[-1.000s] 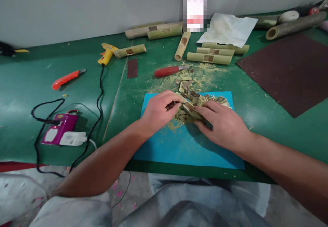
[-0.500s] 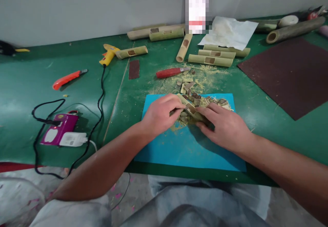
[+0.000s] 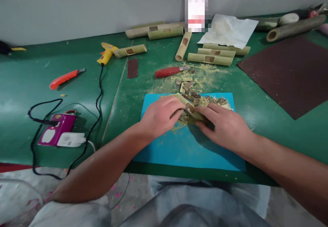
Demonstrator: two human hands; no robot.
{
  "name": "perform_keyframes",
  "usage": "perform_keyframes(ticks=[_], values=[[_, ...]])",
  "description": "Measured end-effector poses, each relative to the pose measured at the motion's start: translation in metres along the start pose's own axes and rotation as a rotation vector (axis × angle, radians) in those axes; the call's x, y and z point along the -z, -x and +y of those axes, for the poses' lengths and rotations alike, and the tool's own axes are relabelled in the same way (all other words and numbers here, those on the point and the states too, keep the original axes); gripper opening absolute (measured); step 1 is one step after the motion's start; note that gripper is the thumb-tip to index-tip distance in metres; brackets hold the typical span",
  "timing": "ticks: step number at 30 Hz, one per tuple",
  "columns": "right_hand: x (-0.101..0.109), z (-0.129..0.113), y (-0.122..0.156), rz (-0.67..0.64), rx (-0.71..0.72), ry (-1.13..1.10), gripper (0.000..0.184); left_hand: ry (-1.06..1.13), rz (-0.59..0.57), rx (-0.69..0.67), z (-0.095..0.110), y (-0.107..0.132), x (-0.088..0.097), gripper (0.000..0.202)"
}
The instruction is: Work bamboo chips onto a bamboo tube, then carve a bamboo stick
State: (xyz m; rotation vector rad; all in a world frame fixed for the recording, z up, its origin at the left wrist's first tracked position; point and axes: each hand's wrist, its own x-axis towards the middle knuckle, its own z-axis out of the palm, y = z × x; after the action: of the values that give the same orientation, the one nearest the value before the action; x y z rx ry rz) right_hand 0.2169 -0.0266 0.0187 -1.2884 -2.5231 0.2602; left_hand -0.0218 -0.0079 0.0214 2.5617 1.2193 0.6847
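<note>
A length of bamboo tube [image 3: 182, 99] with a rectangular opening cut in its side lies slanted between my hands, over a heap of shavings on a blue sheet [image 3: 164, 151]. My right hand [image 3: 225, 122] is closed on its near right end, fingers on top and thumb at the near side. My left hand [image 3: 161, 116] is closed in a pinch at the left edge of the opening. A small greyish bit shows at its fingertips, too little to name. Bamboo chips [image 3: 188, 86] and a red-handled knife [image 3: 167, 71] lie beyond the tube.
Cut bamboo tubes [image 3: 210, 59] lie toward the back, near white paper [image 3: 225, 32]. At right is a dark brown sheet [image 3: 289, 76]. A yellow glue gun [image 3: 107, 53], an orange cutter [image 3: 65, 80] and a purple power strip [image 3: 57, 129] with a black cord are left.
The view has shifted very slightly. My left fingers have moved a little at the opening's edge; my right hand keeps its hold on the tube.
</note>
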Motion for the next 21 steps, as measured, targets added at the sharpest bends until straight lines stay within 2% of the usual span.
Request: perform_keyframes(ticks=[6,8,16,21], values=[[0.0003,-0.0002,-0.0002,-0.031,-0.009,-0.005,0.03,0.042,0.041,0.179,0.0019,-0.0006,-0.0015,0.013],[0.0005,-0.0007,-0.0006,-0.041,-0.013,-0.01,0.03,0.06,0.047,0.202,0.003,-0.0001,-0.0022,0.009],[0.0008,-0.001,-0.0002,-0.032,-0.005,0.005,0.029,0.086,-0.004,0.045,0.0045,-0.0012,-0.0021,0.014],[-0.0007,-0.0009,0.0008,-0.023,-0.003,0.003,0.032,0.062,-0.029,0.053,0.0023,0.0007,-0.0029,0.006]])
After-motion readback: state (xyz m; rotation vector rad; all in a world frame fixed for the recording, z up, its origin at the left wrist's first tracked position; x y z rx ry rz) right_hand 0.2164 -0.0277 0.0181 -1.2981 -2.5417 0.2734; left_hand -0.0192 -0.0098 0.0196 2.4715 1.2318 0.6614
